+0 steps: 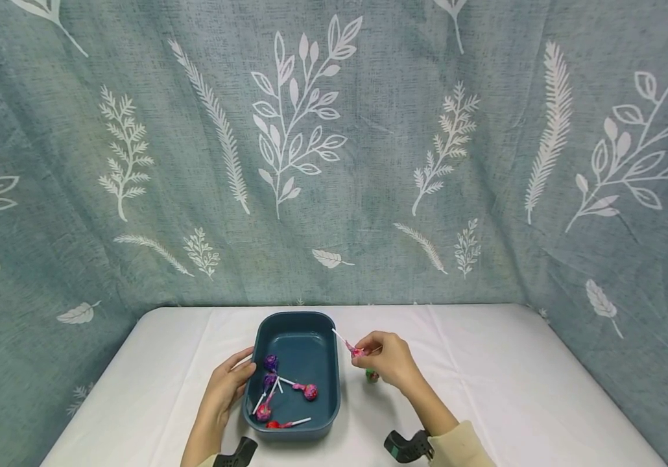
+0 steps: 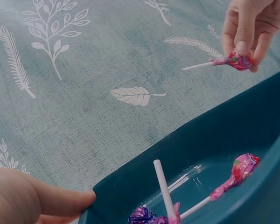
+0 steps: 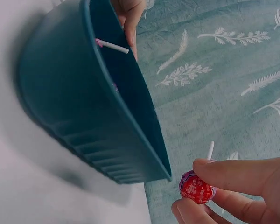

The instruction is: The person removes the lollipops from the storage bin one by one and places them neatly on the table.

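My left hand [image 1: 224, 388] holds the left wall of a dark teal container [image 1: 323, 318], its thumb at the rim. Between thumb and fingers, my right hand [image 1: 391, 358] pinches a lollipop [image 2: 240, 61] in a red and pink wrapper by its candy end. This lollipop is just off the container's right rim, its white stick pointing up and left. Inside the container lie several wrapped lollipops: purple ones [image 1: 271, 362], pink ones [image 1: 310, 392] and a red one [image 1: 274, 425]. Partly hidden below the right hand, a green and red wrapped candy [image 1: 371, 375] lies on the table.
A white cloth [image 1: 486, 363] covers the table. Behind it and at both sides hangs a green-grey curtain [image 1: 369, 194] with white leaf prints. Both wrists wear black devices [image 1: 406, 447].
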Available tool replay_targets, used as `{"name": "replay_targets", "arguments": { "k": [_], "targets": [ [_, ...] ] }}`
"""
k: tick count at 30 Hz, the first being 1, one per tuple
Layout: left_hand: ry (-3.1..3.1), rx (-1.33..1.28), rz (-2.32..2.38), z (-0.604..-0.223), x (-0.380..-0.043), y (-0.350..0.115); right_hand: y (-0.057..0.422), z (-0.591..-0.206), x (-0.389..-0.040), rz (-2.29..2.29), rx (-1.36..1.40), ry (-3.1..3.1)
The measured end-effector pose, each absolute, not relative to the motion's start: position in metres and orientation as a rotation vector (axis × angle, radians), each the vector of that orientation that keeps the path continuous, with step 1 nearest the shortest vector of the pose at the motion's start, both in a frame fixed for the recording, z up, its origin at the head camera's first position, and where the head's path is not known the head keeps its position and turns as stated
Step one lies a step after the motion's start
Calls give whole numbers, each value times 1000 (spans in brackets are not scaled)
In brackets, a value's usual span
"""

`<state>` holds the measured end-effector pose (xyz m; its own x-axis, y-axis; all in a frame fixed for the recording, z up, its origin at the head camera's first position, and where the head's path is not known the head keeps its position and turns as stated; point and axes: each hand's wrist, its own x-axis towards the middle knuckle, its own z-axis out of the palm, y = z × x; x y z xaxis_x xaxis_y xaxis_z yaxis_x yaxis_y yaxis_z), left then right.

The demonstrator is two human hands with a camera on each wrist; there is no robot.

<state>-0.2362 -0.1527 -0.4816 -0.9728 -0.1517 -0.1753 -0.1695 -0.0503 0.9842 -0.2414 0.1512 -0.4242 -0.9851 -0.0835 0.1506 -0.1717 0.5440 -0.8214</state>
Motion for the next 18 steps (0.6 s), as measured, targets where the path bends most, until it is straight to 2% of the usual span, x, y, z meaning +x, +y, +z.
{"name": "replay_targets", "arguments": {
  "k": [18],
  "targets": [
    [2178,-383,2219,-481,-236,-152,196,-431,-239,1381,-26,-2636]
  ]
}}
